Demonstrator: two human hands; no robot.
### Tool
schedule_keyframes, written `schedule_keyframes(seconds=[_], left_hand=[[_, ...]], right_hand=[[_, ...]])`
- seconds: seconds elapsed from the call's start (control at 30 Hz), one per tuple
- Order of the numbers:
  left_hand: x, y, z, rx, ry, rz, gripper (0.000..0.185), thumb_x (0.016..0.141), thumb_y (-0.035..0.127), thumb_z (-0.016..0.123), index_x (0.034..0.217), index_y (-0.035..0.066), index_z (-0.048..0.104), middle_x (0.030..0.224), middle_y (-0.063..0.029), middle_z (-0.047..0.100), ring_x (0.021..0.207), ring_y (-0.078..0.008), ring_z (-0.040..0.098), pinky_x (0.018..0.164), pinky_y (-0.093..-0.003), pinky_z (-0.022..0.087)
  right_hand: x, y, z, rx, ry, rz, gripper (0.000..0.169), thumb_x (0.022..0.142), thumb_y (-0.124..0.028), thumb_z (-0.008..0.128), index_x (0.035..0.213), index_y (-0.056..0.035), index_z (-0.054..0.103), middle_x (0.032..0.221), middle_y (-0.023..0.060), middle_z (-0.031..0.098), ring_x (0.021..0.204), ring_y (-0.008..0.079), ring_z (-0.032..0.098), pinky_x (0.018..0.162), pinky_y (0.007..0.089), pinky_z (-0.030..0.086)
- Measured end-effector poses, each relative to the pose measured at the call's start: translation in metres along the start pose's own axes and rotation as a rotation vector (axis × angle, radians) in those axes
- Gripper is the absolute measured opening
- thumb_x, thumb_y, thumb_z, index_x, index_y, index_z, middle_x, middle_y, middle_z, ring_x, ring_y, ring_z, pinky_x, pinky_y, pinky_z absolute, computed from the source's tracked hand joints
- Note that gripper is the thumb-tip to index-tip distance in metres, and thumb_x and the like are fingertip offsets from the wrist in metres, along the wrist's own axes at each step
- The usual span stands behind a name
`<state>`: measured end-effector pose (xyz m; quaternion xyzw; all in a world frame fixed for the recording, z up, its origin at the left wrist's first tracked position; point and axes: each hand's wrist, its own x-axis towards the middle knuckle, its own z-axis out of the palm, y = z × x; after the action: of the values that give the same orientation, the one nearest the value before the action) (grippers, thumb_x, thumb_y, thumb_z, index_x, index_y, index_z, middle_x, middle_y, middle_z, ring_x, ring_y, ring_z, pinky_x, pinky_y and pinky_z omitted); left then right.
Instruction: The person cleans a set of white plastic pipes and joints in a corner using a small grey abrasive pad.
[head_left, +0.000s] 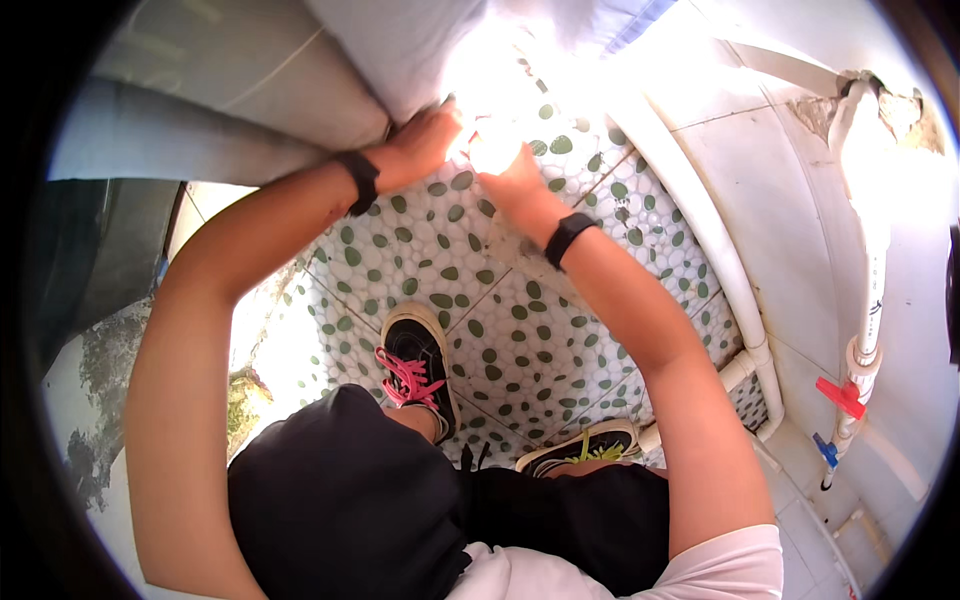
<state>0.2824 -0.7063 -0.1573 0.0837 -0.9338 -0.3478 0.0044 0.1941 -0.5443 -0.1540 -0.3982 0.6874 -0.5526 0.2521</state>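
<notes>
Both arms reach forward over a floor of pebble-patterned tiles (487, 322) in white and green. My left hand (420, 146), with a black band at the wrist, is beside the lower edge of a large pale grey surface (300, 82). Close by on the right is my right hand (517, 187), its wrist also banded in black. Strong glare washes out the fingertips of both hands and the space between them. A small reddish edge shows there, but what it belongs to cannot be made out.
A white plastic pipe (697, 202) curves along the tiled wall (757, 172) on the right. Another pipe there carries a red-handled valve (840, 396) and a blue-handled tap (825, 450). Below me are black shoes, one with pink laces (409, 379), one with yellow-green laces (600, 450).
</notes>
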Motion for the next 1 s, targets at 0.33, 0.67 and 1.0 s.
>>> schedule_keyframes(seconds=[0.33,0.67,1.0], left_hand=[[0.084,-0.002,-0.004,0.535,0.047,0.161,0.020,0.081,0.014,0.057,0.098,0.005,0.062,0.099,-0.0082,0.060,0.102,-0.0250,0.055,0.083,-0.0337,0.048],[0.014,-0.003,-0.026,0.433,-0.109,0.170,0.012,0.087,0.012,0.046,0.083,0.005,0.055,0.082,-0.0097,0.055,0.086,-0.0288,0.055,0.076,-0.0367,0.045],[0.025,-0.002,-0.005,0.140,0.067,0.243,0.028,0.089,0.015,0.050,0.111,-0.001,0.053,0.102,-0.0179,0.058,0.102,-0.0344,0.054,0.089,-0.0406,0.044]], right_hand=[[0.078,0.053,-0.024,-0.737,0.266,-0.635,0.012,0.078,-0.007,0.063,0.088,-0.0033,0.059,0.085,0.0139,0.059,0.081,0.0270,0.059,0.073,0.0341,0.050],[0.032,0.049,0.045,-0.899,0.108,-0.384,0.011,0.081,-0.009,0.056,0.090,-0.0044,0.058,0.077,0.0119,0.055,0.076,0.0265,0.057,0.070,0.0341,0.047],[0.038,0.040,-0.021,-0.451,0.039,-0.617,0.006,0.079,-0.003,0.055,0.083,-0.0037,0.059,0.087,0.0114,0.059,0.081,0.0276,0.057,0.069,0.0351,0.049]])
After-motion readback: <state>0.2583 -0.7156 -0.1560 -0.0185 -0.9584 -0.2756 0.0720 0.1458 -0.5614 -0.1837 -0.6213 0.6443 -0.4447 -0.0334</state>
